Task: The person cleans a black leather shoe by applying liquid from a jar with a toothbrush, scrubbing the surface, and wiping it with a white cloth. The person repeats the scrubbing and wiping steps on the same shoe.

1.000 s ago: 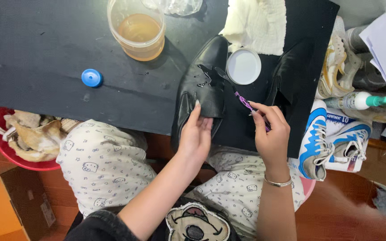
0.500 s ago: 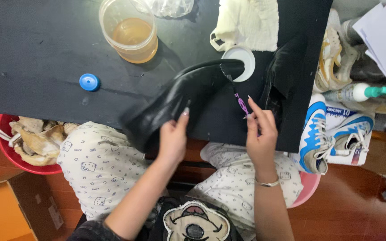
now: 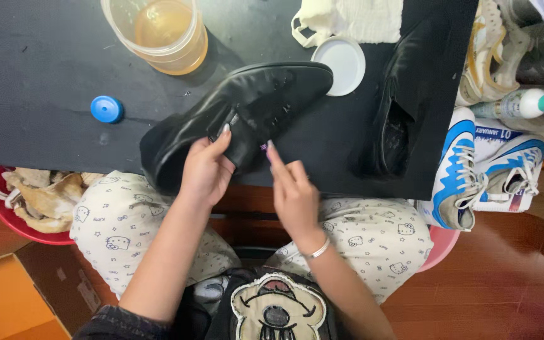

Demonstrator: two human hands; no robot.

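Note:
A black leather shoe (image 3: 247,113) lies on its side across the near edge of the black table (image 3: 39,75), toe toward the right. My left hand (image 3: 206,170) grips it at the opening. My right hand (image 3: 292,189) pinches a small purple-handled tool (image 3: 264,147) whose tip touches the shoe's side. A second black shoe (image 3: 401,107) lies further right on the table, apart from both hands.
On the table stand a clear plastic cup of amber liquid (image 3: 162,31), a blue bottle cap (image 3: 106,108), a white round lid (image 3: 341,63) and a cream cloth (image 3: 354,19). A red basin of rags (image 3: 26,201) sits at left. Blue-and-white sneakers (image 3: 473,170) and a bottle (image 3: 524,104) lie right.
My left hand has turned and pulled the black shoe nearer, its toe now pointing right. My right hand has brought the purple tool down against the shoe's side.

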